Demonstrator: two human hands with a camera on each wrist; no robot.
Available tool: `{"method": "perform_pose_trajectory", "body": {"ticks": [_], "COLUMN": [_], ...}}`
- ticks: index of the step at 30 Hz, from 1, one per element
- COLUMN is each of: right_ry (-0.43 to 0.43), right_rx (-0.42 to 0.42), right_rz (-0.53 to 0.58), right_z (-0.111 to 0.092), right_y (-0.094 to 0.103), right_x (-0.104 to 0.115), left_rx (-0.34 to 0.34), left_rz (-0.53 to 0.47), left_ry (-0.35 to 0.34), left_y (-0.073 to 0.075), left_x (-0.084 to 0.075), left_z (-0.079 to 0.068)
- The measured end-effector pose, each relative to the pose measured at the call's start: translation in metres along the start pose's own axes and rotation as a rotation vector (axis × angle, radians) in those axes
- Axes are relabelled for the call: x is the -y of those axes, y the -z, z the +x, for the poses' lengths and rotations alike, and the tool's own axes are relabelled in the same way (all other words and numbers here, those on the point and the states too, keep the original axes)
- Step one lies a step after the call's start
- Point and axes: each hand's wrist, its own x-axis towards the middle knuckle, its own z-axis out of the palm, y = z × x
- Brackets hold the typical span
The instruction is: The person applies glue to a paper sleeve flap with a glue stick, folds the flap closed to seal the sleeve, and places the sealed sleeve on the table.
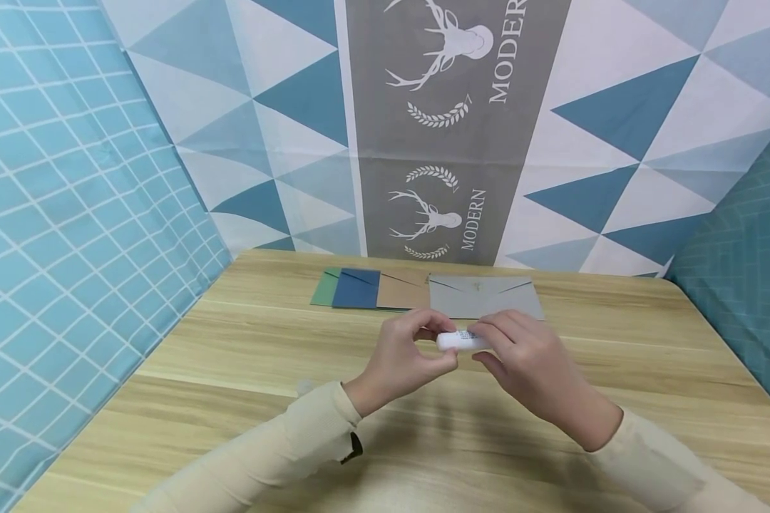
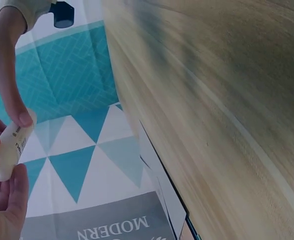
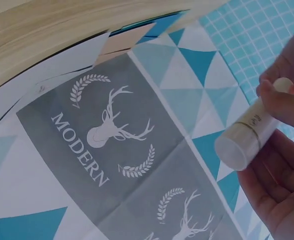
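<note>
A white glue stick with small print on its side is held level between both hands, above the table. My left hand pinches its left end, index finger on top and thumb below. My right hand grips the other end, its fingers curled over and partly hiding it. In the right wrist view the glue stick shows a seam ring near its wide, flat end. Just beyond the hands, a grey envelope lies on the table.
Left of the grey envelope, a brown envelope, a blue envelope and a green envelope overlap in a row. The wooden table ends at a patterned cloth backdrop, with a blue checked cloth on the left.
</note>
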Motion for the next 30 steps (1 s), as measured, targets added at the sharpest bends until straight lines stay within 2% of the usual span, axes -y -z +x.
{"method": "perform_pose_trajectory", "body": {"ticks": [4, 8, 11, 14, 19, 24, 27, 30], "right_ry": [0.026, 0.014, -0.026, -0.102, -0.281, -0.484, -0.61, -0.727], "right_rx": [-0.052, -0.062, -0.042, -0.01, 0.029, 0.041, 0.058, 0.083], "right_rz": [-0.025, -0.028, -0.021, 0.016, 0.177, 0.423, 0.595, 0.756], "right_z": [-0.003, -0.004, -0.004, -0.006, -0.013, -0.017, -0.018, -0.02], "right_y": [-0.007, -0.008, -0.008, -0.007, -0.009, -0.011, -0.01, -0.006], "right_x": [0.001, 0.002, 0.001, -0.001, -0.004, -0.006, -0.008, -0.01], "left_rx": [-0.002, -0.008, -0.002, 0.027, 0.072, 0.043, 0.04, 0.074], "left_rz": [0.003, 0.037, 0.063, 0.077, 0.087, 0.076, 0.113, 0.173], "left_ry": [0.016, 0.015, -0.007, -0.025, -0.05, -0.069, -0.044, -0.008], "left_y": [-0.002, -0.003, -0.002, 0.004, 0.021, 0.042, 0.058, 0.074], "left_x": [0.0, -0.001, -0.002, -0.004, -0.007, -0.008, -0.009, -0.011], "left_z": [-0.002, -0.003, -0.002, 0.0, 0.003, 0.007, 0.009, 0.01]}}
